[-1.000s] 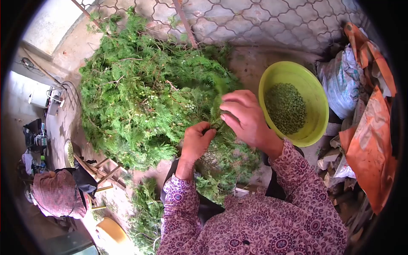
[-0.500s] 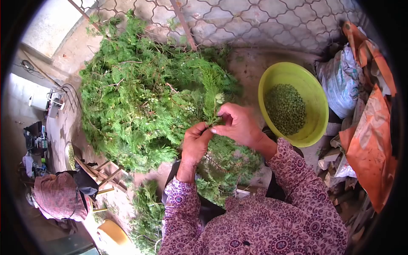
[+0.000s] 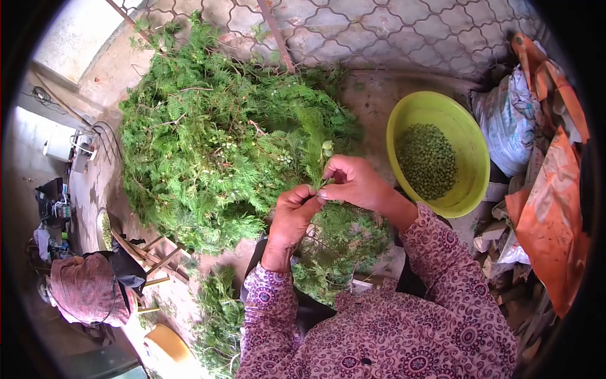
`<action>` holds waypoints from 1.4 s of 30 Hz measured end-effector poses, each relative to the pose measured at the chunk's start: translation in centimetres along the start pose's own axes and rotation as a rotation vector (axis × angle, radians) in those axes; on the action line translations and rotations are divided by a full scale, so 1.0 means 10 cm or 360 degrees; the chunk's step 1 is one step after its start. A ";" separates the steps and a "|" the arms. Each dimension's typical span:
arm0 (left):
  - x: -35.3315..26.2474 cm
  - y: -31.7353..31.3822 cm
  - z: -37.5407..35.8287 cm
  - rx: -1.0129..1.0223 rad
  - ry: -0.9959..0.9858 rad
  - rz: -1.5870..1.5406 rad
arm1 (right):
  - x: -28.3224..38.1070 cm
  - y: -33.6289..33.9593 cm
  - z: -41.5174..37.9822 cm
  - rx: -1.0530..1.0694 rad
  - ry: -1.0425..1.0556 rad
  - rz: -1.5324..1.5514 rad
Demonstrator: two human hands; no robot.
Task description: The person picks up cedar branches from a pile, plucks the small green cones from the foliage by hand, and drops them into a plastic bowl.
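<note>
My left hand is closed in a pinch on the lower end of a green sprig. My right hand meets it there, thumb and fingertips pinched on the same stem. The feathery sprig points away from me over a large pile of cut green branches. A pale green cone shows beside the sprig, just above my right fingers. Right of my hands, a yellow-green basin holds many small green cones. What lies between my fingertips is partly hidden.
More branches lie beneath my forearms. A wire mesh fence runs behind the pile. White sacks and orange sheeting are at the right. At the lower left are a wooden stool, a yellow bowl and clothing-like fabric.
Both hands stay together on the sprig and have shifted very slightly. The view has moved a little.
</note>
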State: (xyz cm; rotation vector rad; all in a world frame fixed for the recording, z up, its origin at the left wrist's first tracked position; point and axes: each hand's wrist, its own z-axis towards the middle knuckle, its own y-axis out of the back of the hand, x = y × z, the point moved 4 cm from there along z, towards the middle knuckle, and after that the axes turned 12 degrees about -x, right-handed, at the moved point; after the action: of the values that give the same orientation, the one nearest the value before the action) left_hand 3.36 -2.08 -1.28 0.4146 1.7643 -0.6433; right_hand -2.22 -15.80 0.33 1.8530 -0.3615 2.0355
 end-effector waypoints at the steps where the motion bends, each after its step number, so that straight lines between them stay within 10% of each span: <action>1: -0.03 -0.03 -0.02 0.0002 0.0046 -0.0052 | -0.01 -0.01 -0.01 0.0113 -0.0207 0.0142; 12: 0.11 0.14 0.03 -0.0093 -0.0285 0.0452 | 0.11 0.07 -0.15 0.0501 -0.0776 0.0873; 24: 0.12 0.12 0.07 -0.0221 0.0130 -0.0371 | 0.08 0.31 0.03 0.0182 -0.0843 0.1549; 36: 0.08 0.01 0.01 -0.0073 0.0107 -0.0300 | 0.01 0.15 0.00 0.0035 -0.0350 0.0039; 42: 0.10 0.01 -0.04 -0.0238 0.0196 -0.0411 | 0.00 0.03 -0.05 0.0010 -0.0341 0.0021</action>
State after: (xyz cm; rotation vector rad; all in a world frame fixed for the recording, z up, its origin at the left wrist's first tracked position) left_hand 2.79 -1.84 -2.21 0.1262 1.9880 -0.6722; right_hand -2.83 -15.88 0.29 2.0837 -0.4249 1.8515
